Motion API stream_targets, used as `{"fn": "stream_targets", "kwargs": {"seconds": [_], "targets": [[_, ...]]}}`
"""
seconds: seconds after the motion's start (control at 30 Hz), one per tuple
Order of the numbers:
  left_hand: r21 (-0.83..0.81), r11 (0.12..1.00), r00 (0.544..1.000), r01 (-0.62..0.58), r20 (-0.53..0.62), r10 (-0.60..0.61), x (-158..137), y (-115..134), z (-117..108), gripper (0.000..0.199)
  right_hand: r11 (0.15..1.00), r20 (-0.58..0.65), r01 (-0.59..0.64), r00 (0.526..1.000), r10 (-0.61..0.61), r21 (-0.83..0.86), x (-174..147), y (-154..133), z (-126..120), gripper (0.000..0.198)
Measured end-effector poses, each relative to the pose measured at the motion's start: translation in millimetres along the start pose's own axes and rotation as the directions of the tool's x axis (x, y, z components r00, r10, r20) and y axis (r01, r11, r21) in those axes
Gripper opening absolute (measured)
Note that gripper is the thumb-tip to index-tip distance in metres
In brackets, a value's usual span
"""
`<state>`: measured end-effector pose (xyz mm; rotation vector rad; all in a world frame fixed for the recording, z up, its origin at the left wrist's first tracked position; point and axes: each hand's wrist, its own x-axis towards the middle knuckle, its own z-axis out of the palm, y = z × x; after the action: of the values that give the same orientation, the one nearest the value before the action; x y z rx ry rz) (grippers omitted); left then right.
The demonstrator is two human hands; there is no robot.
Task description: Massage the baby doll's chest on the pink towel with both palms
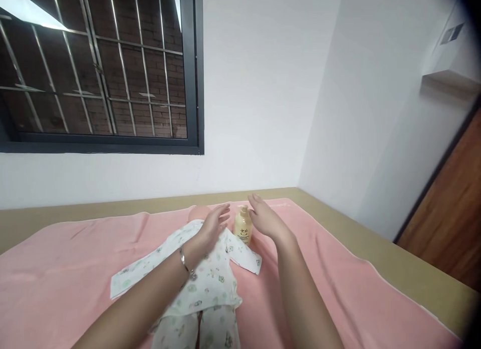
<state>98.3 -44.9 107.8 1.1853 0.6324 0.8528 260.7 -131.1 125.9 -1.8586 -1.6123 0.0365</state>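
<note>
My left hand point(213, 228) is held over the upper part of a white printed baby top point(210, 279), fingers stretched out and nothing in them. A bracelet circles that wrist. My right hand point(266, 220) is beside a yellow pump bottle point(242, 228), its fingers extended and its palm turned inward. The bottle stands upright between my two hands; I cannot tell whether the right hand touches it. Matching printed trousers point(220, 329) lie below the top. A rounded peach-coloured shape point(198, 214) shows at the collar end, partly hidden by my left hand.
A pink blanket point(75, 269) with some folds covers most of a tan surface point(330, 234). Behind it rises a white wall point(255, 88) with a barred, dark-framed window point(195, 88) at left. A wooden panel point(451, 214) stands at the right.
</note>
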Motion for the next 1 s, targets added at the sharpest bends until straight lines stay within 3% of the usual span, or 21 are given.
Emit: {"fn": "stream_targets", "kwargs": {"seconds": [0.1, 0.27, 0.43, 0.6, 0.8, 1.0], "targets": [[-0.310, 0.913, 0.964, 0.264, 0.046, -0.263, 24.3, 6.3, 10.9, 0.050, 0.994, -0.008, 0.100, 0.995, -0.100, 0.036, 11.4, -4.8, 20.4, 0.057], [-0.525, 0.798, 0.950, 0.296, 0.079, -0.301, 33.6, 5.4, 16.3, 0.057, 0.990, -0.013, 0.068, 0.997, -0.070, -0.126, 21.1, -1.9, 47.9, 0.057], [-0.552, 0.765, 0.940, 0.333, 0.131, -0.315, 28.3, -6.7, 9.0, 0.053, 0.959, -0.082, 0.052, 0.994, -0.078, -0.279, 22.0, -9.5, 60.3, 0.037], [-0.538, 0.725, 0.901, 0.430, 0.208, -0.381, 9.2, -9.4, -11.3, 0.053, 0.876, -0.236, -0.101, 0.972, -0.015, -0.472, 26.3, -34.1, 78.2, 0.034], [-0.522, 0.736, 0.890, 0.431, 0.115, -0.440, -28.8, 13.8, -37.7, 0.055, 0.831, -0.281, -0.218, 0.956, 0.078, -0.511, 35.5, -45.7, 85.6, 0.033], [-0.525, 0.769, 0.916, 0.364, 0.055, -0.397, -60.8, 49.3, -65.9, 0.053, 0.836, -0.265, -0.269, 0.952, 0.154, -0.479, 33.1, -50.8, 79.4, 0.036]]}}
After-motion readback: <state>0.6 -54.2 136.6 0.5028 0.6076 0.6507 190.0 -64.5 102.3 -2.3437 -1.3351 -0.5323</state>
